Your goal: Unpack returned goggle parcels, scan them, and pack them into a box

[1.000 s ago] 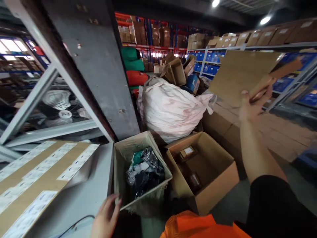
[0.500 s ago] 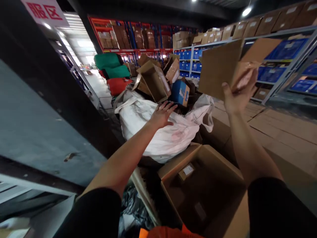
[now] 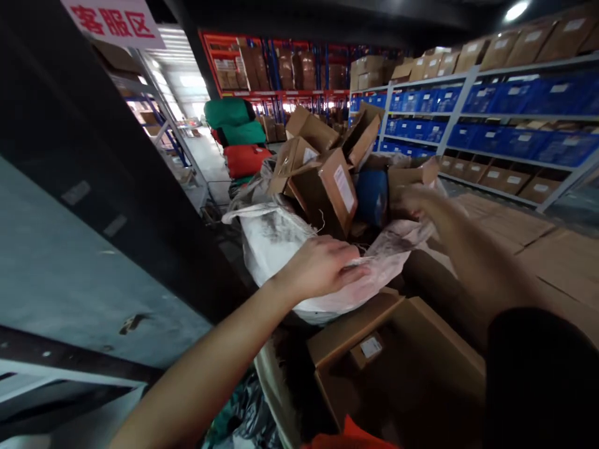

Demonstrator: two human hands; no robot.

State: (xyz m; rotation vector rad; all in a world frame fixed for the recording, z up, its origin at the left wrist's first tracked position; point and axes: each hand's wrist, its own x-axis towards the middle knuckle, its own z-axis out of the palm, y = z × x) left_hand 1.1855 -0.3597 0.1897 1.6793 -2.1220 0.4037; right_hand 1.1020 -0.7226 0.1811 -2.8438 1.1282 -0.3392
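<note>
My left hand (image 3: 327, 265) is closed on the rim of a large white woven sack (image 3: 266, 240), pinching the fabric at its near side. My right hand (image 3: 416, 202) is at the sack's right side against a cardboard box (image 3: 412, 178); motion smears its fingers, so its grip is unclear. Opened cardboard boxes pile out of the sack, one with a white label (image 3: 344, 187) facing me. Between them sits a blue box (image 3: 372, 196). Below my hands stands a large open carton (image 3: 435, 349) with a small labelled box (image 3: 367, 349) inside.
A dark pillar and grey panel (image 3: 93, 249) block the left. Green and red bundles (image 3: 246, 162) are stacked behind the sack. Shelving with blue bins (image 3: 505, 100) runs along the right, beside flat cardboard (image 3: 538, 249). Black plastic (image 3: 255, 405) lies below.
My right hand has brought the raised cardboard box down and left to the sack's right side. My left hand has lowered and closed on the sack's rim. The view has shifted left.
</note>
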